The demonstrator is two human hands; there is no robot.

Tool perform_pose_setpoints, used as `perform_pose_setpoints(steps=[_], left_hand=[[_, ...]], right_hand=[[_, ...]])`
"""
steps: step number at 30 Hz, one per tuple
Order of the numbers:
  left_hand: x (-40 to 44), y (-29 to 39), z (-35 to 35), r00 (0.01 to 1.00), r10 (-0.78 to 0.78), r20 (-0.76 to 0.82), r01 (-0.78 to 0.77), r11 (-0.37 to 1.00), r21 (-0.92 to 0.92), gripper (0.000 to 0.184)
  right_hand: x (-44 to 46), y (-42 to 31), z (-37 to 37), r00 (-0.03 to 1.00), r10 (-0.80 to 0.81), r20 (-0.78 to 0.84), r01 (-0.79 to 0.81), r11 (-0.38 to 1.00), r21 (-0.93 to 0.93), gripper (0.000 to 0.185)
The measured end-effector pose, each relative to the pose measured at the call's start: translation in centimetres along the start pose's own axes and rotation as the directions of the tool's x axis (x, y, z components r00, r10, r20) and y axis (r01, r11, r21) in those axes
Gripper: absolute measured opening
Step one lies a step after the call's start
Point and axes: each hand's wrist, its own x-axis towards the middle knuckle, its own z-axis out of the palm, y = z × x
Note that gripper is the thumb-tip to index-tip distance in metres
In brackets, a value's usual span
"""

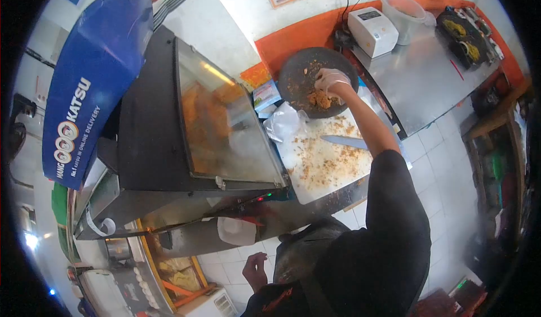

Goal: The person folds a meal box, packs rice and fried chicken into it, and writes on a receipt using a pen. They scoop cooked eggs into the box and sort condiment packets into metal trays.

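My right hand (331, 82), in a clear plastic glove, reaches into a dark round stone mortar (296, 71). Its fingers are curled closed just above brown breaded fried pieces (320, 99); what they grip is hidden. Brown crumbs are scattered on the mortar's surface. My left hand (255, 271) hangs low by my body, its fingers loosely bent and nothing in it. In front of the mortar lies a white cutting board (313, 188) strewn with crumbs. A knife (345, 141) rests on the board, its handle end covered by my right arm.
Left of the board stands a glass-fronted food warmer (217, 125), with a clear plastic bag (283, 123) by its corner. A steel counter (420, 86) to the right carries a white printer (373, 32), a clear tub (403, 15) and a dark tray (462, 38) with yellow-green food.
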Motion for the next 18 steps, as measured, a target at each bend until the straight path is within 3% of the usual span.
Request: perform_pose_setpoints(steps=[1, 2, 3, 4, 6, 7, 8, 9, 11, 12, 13, 14, 16, 17, 18], left_hand=[[-0.5, 0.2, -0.4, 1.0, 0.018, -0.009, -0.018, 1.0, -0.023, 0.008], [0.0, 0.4, 0.1, 0.998, 0.056, -0.016, -0.057, 0.996, -0.062, 0.007], [-0.2, 0.8, 0.0, 0.997, -0.063, -0.045, 0.061, 0.997, -0.043, 0.006], [-0.2, 1.0, 0.1, 0.997, -0.066, -0.036, 0.064, 0.997, -0.039, 0.006], [-0.1, 1.2, 0.2, 0.999, -0.031, 0.008, 0.032, 0.997, -0.072, 0.006], [-0.2, 0.7, -0.1, 0.998, 0.06, 0.029, -0.062, 0.996, 0.072, 0.006], [0.4, 0.9, 0.7, 0.998, 0.062, 0.017, -0.063, 0.996, 0.059, 0.006], [0.0, 1.2, 0.6, 1.0, 0.022, -0.007, -0.022, 0.999, 0.031, 0.006], [-0.5, 1.0, 0.1, 0.992, -0.119, -0.03, 0.119, 0.993, -0.006, 0.006], [-0.6, 0.4, 0.0, 1.0, 0.011, 0.005, -0.011, 0.998, 0.066, 0.007], [-1.5, 1.0, -0.7, 0.999, -0.038, -0.019, 0.038, 0.998, 0.051, 0.008], [-1.0, 1.3, -0.2, 0.997, -0.066, -0.048, 0.067, 0.998, 0.014, 0.008], [-1.1, 0.0, -0.2, 0.988, -0.112, -0.107, 0.101, 0.989, -0.108, 0.008], [-1.8, -0.7, -0.7, 0.975, -0.169, -0.144, 0.135, 0.966, -0.222, 0.009], [-2.2, -1.3, -0.9, 0.977, -0.164, -0.139, 0.129, 0.965, -0.228, 0.009]], right_hand=[[-1.7, -0.7, 0.4, 0.991, 0.025, -0.132, -0.005, 0.989, 0.147, 0.038], [-1.7, -0.8, 0.6, 0.99, 0.019, -0.136, 0.0, 0.99, 0.141, 0.038], [-2.1, -0.4, 0.9, 0.999, 0.031, -0.028, -0.03, 0.998, 0.056, 0.038], [-3.0, -0.7, 0.9, 0.995, 0.057, 0.082, -0.055, 0.998, -0.024, 0.039], [-4.3, -1.2, 0.4, 0.99, 0.001, 0.138, 0.008, 0.998, -0.063, 0.041], [-5.7, -2.1, 0.1, 0.998, 0.021, 0.061, -0.028, 0.992, 0.123, 0.042], [-5.9, -2.6, -0.3, 0.999, 0.049, -0.01, -0.044, 0.953, 0.299, 0.046], [-4.5, -0.8, 3.7, 0.992, -0.051, -0.116, 0.061, 0.994, 0.087, 0.049], [-4.3, -0.7, 3.5, 1.0, -0.022, -0.019, 0.023, 0.998, 0.05, 0.047], [-3.1, -1.0, 2.6, 0.998, -0.01, 0.07, 0.01, 1.0, 0.001, 0.046], [-1.2, 0.2, 2.2, 0.982, 0.013, 0.186, -0.042, 0.987, 0.155, 0.044], [-0.6, 0.0, 1.4, 0.983, 0.001, 0.181, -0.03, 0.987, 0.16, 0.044], [-0.2, 0.6, 0.0, 0.974, 0.224, -0.004, -0.185, 0.811, 0.555, 0.038], [0.0, 2.1, 1.2, 0.973, 0.229, 0.0, -0.19, 0.811, 0.554, 0.038], [0.9, 3.6, 2.7, 0.958, 0.214, -0.192, -0.136, 0.926, 0.351, 0.043]])
